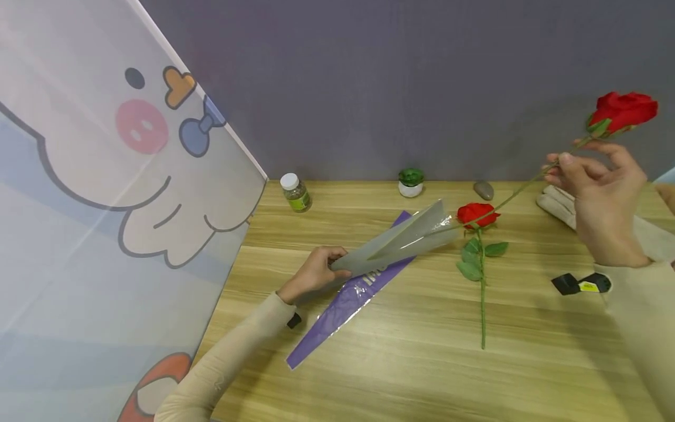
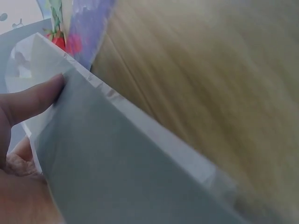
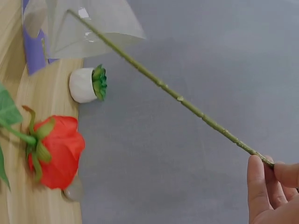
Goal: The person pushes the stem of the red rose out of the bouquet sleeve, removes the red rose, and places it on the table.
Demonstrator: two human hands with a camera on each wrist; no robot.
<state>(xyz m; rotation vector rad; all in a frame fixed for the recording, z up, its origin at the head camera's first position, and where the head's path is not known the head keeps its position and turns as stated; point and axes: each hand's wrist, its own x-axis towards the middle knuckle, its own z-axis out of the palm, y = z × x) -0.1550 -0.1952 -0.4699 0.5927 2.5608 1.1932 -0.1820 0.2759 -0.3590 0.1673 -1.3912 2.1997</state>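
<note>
My left hand [image 1: 314, 272] grips the narrow end of a grey flower sleeve [image 1: 401, 239], raised above a purple sleeve [image 1: 348, 296] lying on the wooden table [image 1: 422, 363]. In the left wrist view the thumb [image 2: 32, 100] presses the grey sleeve [image 2: 131, 168]. My right hand [image 1: 596, 187] pinches the stem of a red rose [image 1: 622, 110] held in the air, and the stem's tip [image 3: 74, 14] reaches the clear mouth of the sleeve [image 3: 93, 28]. My fingers [image 3: 266, 186] pinch the stem [image 3: 187, 103]. A second red rose [image 1: 477, 214] with green leaves lies on the table.
A cartoon-printed panel [image 1: 95, 176] stands at the left. Along the back edge sit a small jar [image 1: 295, 192], a white pot with a green plant [image 1: 411, 182] and a grey stone [image 1: 483, 190]. A black and yellow object [image 1: 580, 284] and pale gloves [image 1: 559, 205] lie at the right.
</note>
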